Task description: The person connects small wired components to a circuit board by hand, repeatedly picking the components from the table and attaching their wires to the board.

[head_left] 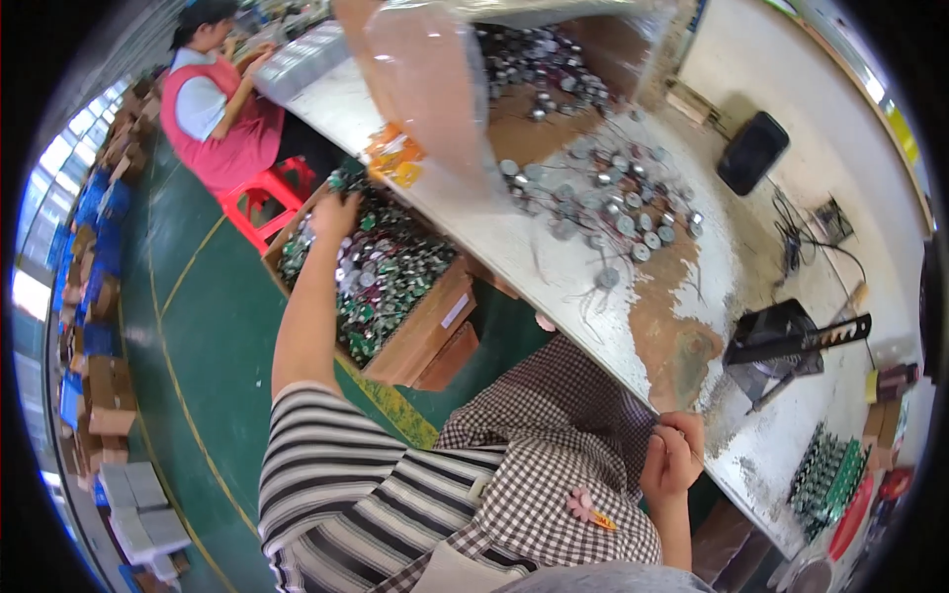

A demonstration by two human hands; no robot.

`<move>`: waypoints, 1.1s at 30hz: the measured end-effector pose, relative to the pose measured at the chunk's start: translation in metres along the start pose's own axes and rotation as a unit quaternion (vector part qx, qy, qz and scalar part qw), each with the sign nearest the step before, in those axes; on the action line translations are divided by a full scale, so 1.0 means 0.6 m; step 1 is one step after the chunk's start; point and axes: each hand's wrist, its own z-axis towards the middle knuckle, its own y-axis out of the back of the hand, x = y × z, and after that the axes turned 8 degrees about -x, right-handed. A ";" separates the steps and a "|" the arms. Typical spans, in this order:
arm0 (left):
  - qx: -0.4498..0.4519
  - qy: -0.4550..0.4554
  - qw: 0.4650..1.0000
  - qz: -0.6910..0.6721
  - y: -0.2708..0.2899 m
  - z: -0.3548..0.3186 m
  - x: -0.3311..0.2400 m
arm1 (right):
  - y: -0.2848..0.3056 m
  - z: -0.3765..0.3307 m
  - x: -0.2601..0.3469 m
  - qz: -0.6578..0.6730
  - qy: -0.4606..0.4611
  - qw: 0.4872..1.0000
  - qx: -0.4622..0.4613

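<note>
Workshop floor: green (188, 326) with yellow lines; cartons were lined up along the left side, presumably to leave the walkway usable.
Worktable: a long white top (618, 341), worn to brown in patches, ran diagonally past the person's front.
Cardboard box: it stood beside the table's near edge, its brown wall (420, 346) toward the person, probably so an arm could get into it from above.
Small metal parts: green-and-silver pieces (395, 272) lay heaped inside the box, likely kept together by its walls.
Left hand: it reached to the box's far end (336, 215), among the parts; the fingers pointed down, their tips partly hidden, so a pinch could not be confirmed.
Right hand: it was at the table's edge (677, 453), fingers curled and close together, perhaps for steadiness during the long reach; whether they gripped anything could not be told.
Round wired parts: silver discs (628, 212) were scattered over the tabletop, near a clear plastic bag (430, 94).
Red stool: a co-worker (219, 124) sat on it (259, 203) beside the table, arms forward over the work.
</note>
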 end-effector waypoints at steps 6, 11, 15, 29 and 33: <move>-0.196 -0.048 0.933 -0.299 0.131 -0.160 -0.215 | 0.106 -0.028 -0.060 -0.157 -0.007 0.984 -0.082; -0.012 -0.338 0.797 -0.500 0.234 -0.386 -0.347 | 0.227 -0.051 -0.116 -0.375 -0.069 0.892 -0.244; 0.541 -0.429 0.570 -0.446 0.280 -0.508 -0.504 | 0.362 -0.127 -0.154 -0.534 -0.141 0.779 -0.297; 0.666 -0.529 0.397 -0.345 0.301 -0.652 -0.650 | 0.556 -0.113 -0.263 -0.710 -0.179 0.627 -0.267; 0.710 -0.479 0.398 -0.329 0.302 -0.654 -0.651 | 0.528 -0.097 -0.234 -0.608 -0.097 0.713 -0.336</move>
